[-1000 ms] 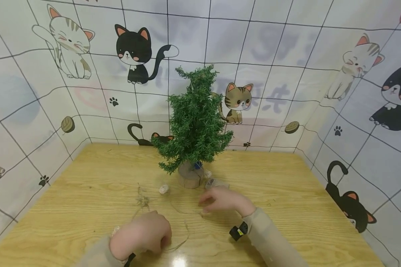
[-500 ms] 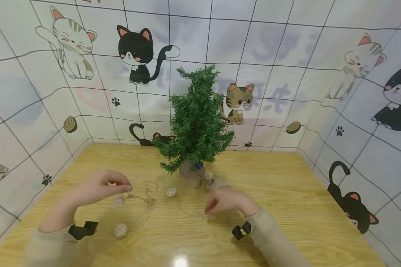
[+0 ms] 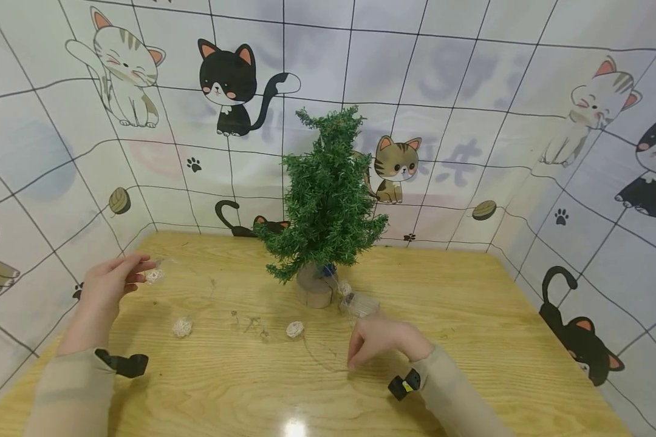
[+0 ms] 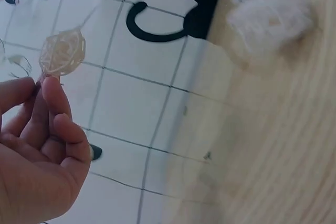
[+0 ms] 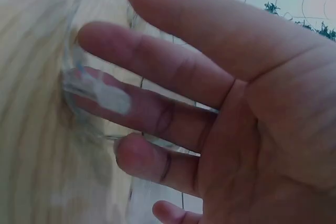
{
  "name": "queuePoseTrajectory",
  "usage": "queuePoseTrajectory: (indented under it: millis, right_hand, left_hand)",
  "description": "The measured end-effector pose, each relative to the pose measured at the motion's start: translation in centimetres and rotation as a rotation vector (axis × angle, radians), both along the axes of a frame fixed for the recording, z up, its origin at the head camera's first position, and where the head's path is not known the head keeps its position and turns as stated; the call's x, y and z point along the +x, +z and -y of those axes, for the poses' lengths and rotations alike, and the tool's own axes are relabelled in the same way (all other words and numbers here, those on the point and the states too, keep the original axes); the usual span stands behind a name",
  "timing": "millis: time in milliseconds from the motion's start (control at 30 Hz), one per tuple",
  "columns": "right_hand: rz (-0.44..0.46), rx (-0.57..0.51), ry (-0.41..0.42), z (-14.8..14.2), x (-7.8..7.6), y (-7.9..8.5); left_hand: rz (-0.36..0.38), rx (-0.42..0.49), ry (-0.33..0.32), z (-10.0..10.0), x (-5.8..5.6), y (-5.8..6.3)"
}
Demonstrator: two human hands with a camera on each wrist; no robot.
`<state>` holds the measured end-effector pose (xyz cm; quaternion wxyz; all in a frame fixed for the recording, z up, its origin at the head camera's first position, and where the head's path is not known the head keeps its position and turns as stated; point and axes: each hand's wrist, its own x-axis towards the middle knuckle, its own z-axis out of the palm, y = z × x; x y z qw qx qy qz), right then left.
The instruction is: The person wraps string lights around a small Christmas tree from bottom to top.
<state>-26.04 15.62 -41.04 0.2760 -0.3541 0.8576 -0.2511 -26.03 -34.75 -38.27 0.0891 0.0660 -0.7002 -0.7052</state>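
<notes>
A thin string of lights with pale woven balls lies loosely over the table. At the far left, my left hand [image 3: 112, 282] pinches the wire right under a woven ball [image 4: 64, 53], raised in front of the wall in the left wrist view. Another woven ball [image 3: 183, 328] rests nearby on the wood, and a further one [image 3: 294, 329] sits near the middle. My right hand [image 3: 385, 341] is low over the table at right of centre, thumb and finger at the wire. In the right wrist view a small clear bulb piece [image 5: 110, 98] overlaps the middle finger, its wire looping past the fingertips.
A small green artificial tree [image 3: 330, 194] on a round wooden base [image 3: 315, 286] stands at the back centre. Right of its base lie a woven ball [image 3: 344, 287] and a clear boxy piece [image 3: 363, 304]. A cat-print sheet [image 3: 448, 85] encloses the table [image 3: 459, 303].
My left hand has swung from front centre out to the far left, carrying the wire and a ball, spreading the string. My right hand has come slightly nearer, the wire end moving along.
</notes>
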Motion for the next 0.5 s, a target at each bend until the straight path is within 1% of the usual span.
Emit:
queuePoseTrajectory:
  millis: [67, 167, 233, 267, 333, 367, 433, 500]
  right_hand:
    - [0.007, -0.009, 0.0, -0.8, 0.2, -0.3]
    - [-0.011, -0.023, -0.002, -2.1, 0.3, -0.6]
    - [-0.016, -0.032, -0.02, -2.9, 0.4, -0.7]
    - [-0.02, -0.031, -0.032, -3.3, 0.4, -0.7]
    - [-0.027, -0.025, -0.058, -3.9, 0.5, -0.7]
    - [-0.035, -0.019, -0.068, -4.1, 0.5, -0.6]
    - [-0.059, 0.0, -0.082, -4.4, 0.5, -0.7]
    - [-0.078, 0.004, -0.08, -4.5, 0.4, -0.8]
  left_hand:
    - [0.014, 0.079, 0.032, 0.5, 0.0, -0.6]
    - [0.013, 0.173, 0.053, 1.1, 0.0, -1.2]
    - [0.023, 0.207, 0.051, 1.4, 0.0, -1.6]
    - [0.029, 0.208, 0.038, 1.6, 0.0, -1.8]
    - [0.05, 0.172, 0.004, 2.1, -0.3, -2.5]
    - [0.068, 0.133, -0.022, 2.3, -0.5, -2.8]
    - [0.105, -0.021, -0.069, 2.6, -0.8, -3.5]
    - [0.149, -0.221, -0.096, 2.7, -1.1, -4.0]
